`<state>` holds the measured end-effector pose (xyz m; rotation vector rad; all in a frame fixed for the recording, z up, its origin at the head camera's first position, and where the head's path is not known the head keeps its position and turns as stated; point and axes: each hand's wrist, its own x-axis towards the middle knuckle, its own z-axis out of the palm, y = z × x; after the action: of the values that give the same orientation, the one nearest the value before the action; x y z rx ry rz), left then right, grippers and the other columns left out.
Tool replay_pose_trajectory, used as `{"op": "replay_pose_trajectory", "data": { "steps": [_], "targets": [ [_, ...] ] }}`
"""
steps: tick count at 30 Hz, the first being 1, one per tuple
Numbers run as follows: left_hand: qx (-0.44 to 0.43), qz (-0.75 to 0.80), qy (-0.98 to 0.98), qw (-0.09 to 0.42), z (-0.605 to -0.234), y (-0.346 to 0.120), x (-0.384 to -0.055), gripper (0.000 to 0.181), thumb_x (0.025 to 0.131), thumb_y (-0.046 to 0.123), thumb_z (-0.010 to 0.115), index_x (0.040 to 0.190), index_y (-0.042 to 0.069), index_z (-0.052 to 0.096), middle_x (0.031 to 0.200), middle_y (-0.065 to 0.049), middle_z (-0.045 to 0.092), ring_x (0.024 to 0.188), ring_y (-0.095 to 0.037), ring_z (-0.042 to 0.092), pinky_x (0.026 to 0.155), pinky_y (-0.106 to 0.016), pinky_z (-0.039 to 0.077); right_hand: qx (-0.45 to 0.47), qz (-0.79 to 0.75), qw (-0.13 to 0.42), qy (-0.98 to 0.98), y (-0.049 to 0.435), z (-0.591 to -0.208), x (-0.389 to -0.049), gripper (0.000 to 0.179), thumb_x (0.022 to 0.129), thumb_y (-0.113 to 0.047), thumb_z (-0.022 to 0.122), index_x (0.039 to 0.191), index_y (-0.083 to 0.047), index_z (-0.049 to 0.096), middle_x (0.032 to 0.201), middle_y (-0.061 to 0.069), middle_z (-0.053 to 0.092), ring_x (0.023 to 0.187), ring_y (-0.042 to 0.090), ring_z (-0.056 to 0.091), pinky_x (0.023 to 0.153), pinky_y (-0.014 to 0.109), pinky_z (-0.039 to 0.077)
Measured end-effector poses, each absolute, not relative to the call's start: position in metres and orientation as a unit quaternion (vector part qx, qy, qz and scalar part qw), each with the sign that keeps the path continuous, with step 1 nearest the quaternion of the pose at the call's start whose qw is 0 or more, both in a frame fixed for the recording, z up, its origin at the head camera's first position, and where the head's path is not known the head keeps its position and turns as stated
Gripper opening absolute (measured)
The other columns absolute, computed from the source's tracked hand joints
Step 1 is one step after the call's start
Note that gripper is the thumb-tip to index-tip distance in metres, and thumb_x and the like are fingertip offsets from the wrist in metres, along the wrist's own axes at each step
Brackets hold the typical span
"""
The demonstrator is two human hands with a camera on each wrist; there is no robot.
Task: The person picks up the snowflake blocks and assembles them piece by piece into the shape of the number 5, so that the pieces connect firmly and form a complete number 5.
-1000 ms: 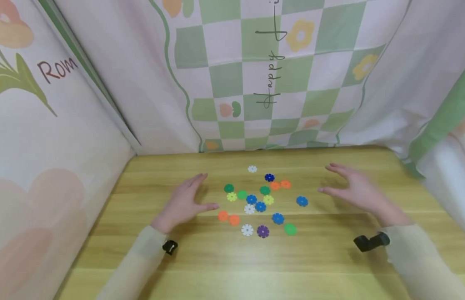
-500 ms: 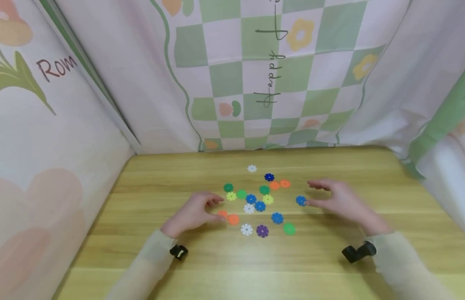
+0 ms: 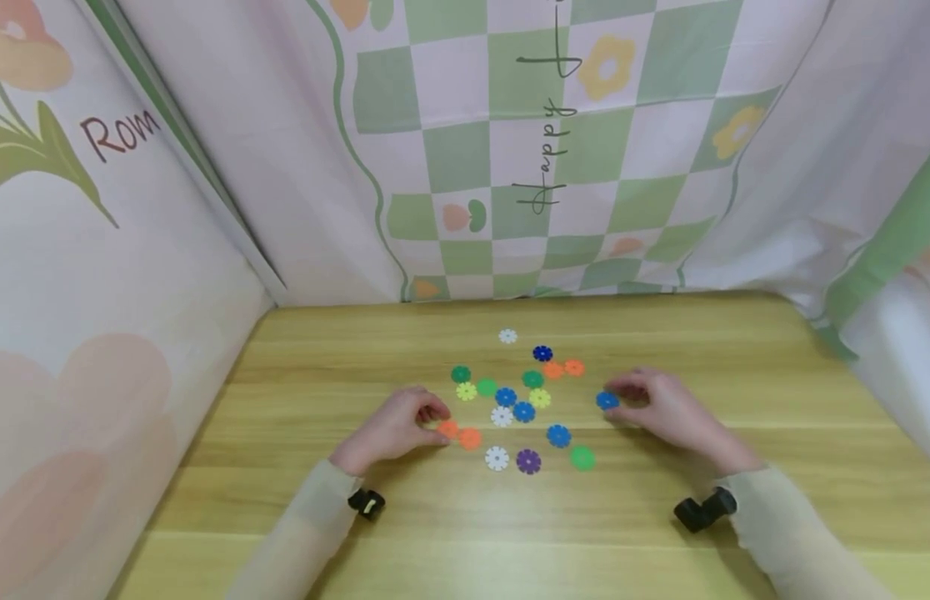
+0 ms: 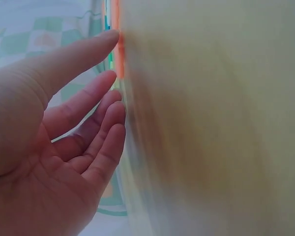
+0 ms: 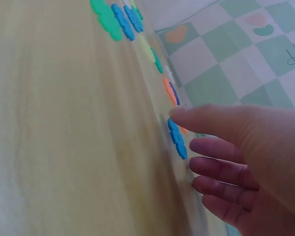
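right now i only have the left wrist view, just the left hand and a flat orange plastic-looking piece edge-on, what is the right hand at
Observer: The head view shows the right hand with its thumb and fingers on either side of a blue, flower-shaped, plastic-looking disc; I can't tell whether it is pinched yet.
Operator: ok and is there anything purple out there, my view shows none
Observer: Yes, a purple, flower-shaped, plastic-looking disc lies flat at the near side of the spread, just right of a white, flower-shaped, plastic-looking disc, with a gap between them.
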<state>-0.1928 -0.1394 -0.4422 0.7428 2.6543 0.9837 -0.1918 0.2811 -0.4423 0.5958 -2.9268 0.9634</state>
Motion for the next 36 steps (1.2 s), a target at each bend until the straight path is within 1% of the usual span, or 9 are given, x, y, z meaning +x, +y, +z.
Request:
{"op": "replay_pose_trajectory", "data": {
  "steps": [7, 11, 16, 19, 21, 26, 28, 32, 36],
  "targets": [
    [0.25, 0.333, 0.903, 0.107, -0.441, -0.137, -0.193, 0.026, 0.085, 0.018, 0.086, 0.104, 0.008, 0.072, 0.095, 0.003, 0.062, 0.089, -0.014, 0.058, 0.08, -0.031, 0.051, 0.197, 0.298, 0.024, -0.934, 0.279, -0.445, -0.193, 0.026, 0.091, -0.018, 0.079, 0.111, -0.002, 0.073, 0.104, 0.008, 0.066, 0.096, 0.028, 0.064, 0.085, 0.051, 0.053],
    [0.248, 0.343, 0.899, 0.111, -0.44, -0.136, -0.193, 0.025, 0.083, 0.015, 0.087, 0.101, 0.008, 0.07, 0.093, 0.002, 0.062, 0.087, -0.015, 0.058, 0.078, -0.031, 0.051, 0.192, 0.304, 0.024, -0.933, 0.278, -0.446, -0.194, 0.024, 0.091, -0.017, 0.08, 0.107, -0.001, 0.071, 0.101, 0.007, 0.064, 0.092, 0.024, 0.061, 0.081, 0.044, 0.053],
    [0.249, 0.369, 0.886, 0.131, -0.438, -0.136, -0.193, 0.026, 0.084, 0.01, 0.086, 0.099, 0.01, 0.064, 0.09, 0.002, 0.064, 0.083, -0.015, 0.06, 0.074, -0.03, 0.053, 0.178, 0.337, 0.002, -0.925, 0.276, -0.446, -0.194, 0.026, 0.09, -0.016, 0.08, 0.107, -0.001, 0.066, 0.093, 0.004, 0.063, 0.081, 0.019, 0.057, 0.069, 0.03, 0.05],
    [0.246, 0.384, 0.879, 0.138, -0.439, -0.136, -0.192, 0.025, 0.086, 0.008, 0.084, 0.1, 0.013, 0.063, 0.091, 0.003, 0.065, 0.083, -0.013, 0.062, 0.074, -0.03, 0.055, 0.169, 0.354, -0.007, -0.92, 0.276, -0.446, -0.193, 0.026, 0.091, -0.016, 0.08, 0.106, -0.002, 0.065, 0.089, 0.002, 0.062, 0.078, 0.018, 0.056, 0.066, 0.027, 0.049],
    [0.244, 0.394, 0.875, 0.137, -0.439, -0.135, -0.191, 0.023, 0.087, 0.007, 0.082, 0.1, 0.013, 0.064, 0.092, 0.004, 0.067, 0.084, -0.012, 0.063, 0.075, -0.03, 0.055, 0.166, 0.362, -0.008, -0.917, 0.276, -0.447, -0.193, 0.025, 0.092, -0.015, 0.079, 0.107, -0.002, 0.065, 0.089, 0.001, 0.063, 0.079, 0.017, 0.058, 0.067, 0.027, 0.051],
    [0.232, 0.434, 0.864, 0.11, -0.438, -0.13, -0.19, 0.018, 0.089, 0.005, 0.079, 0.101, 0.013, 0.068, 0.093, 0.004, 0.071, 0.086, -0.012, 0.067, 0.077, -0.031, 0.057, 0.159, 0.382, 0.011, -0.91, 0.277, -0.449, -0.193, 0.025, 0.093, -0.011, 0.076, 0.113, -0.001, 0.066, 0.093, 0.002, 0.068, 0.085, 0.019, 0.064, 0.075, 0.028, 0.054],
    [0.228, 0.449, 0.859, 0.094, -0.437, -0.127, -0.19, 0.017, 0.089, 0.004, 0.079, 0.1, 0.014, 0.07, 0.093, 0.004, 0.072, 0.087, -0.013, 0.068, 0.078, -0.031, 0.057, 0.148, 0.389, 0.019, -0.909, 0.276, -0.449, -0.193, 0.026, 0.093, -0.013, 0.077, 0.115, -0.002, 0.067, 0.095, 0.003, 0.07, 0.087, 0.02, 0.066, 0.077, 0.027, 0.055],
    [0.218, 0.462, 0.857, 0.062, -0.437, -0.119, -0.19, 0.016, 0.089, 0.005, 0.08, 0.094, 0.017, 0.071, 0.092, 0.007, 0.071, 0.087, -0.011, 0.069, 0.078, -0.028, 0.057, 0.118, 0.422, 0.018, -0.899, 0.273, -0.443, -0.191, 0.027, 0.094, -0.019, 0.077, 0.115, -0.005, 0.07, 0.1, 0.005, 0.072, 0.09, 0.021, 0.067, 0.077, 0.025, 0.055],
    [0.202, 0.475, 0.856, 0.013, -0.435, -0.109, -0.191, 0.015, 0.089, 0.004, 0.08, 0.091, 0.017, 0.072, 0.09, 0.008, 0.071, 0.083, -0.01, 0.069, 0.074, -0.026, 0.058, 0.098, 0.456, 0.016, -0.884, 0.268, -0.433, -0.189, 0.03, 0.094, -0.022, 0.077, 0.116, -0.004, 0.07, 0.102, 0.008, 0.073, 0.091, 0.024, 0.068, 0.076, 0.026, 0.056]
  ]
}}
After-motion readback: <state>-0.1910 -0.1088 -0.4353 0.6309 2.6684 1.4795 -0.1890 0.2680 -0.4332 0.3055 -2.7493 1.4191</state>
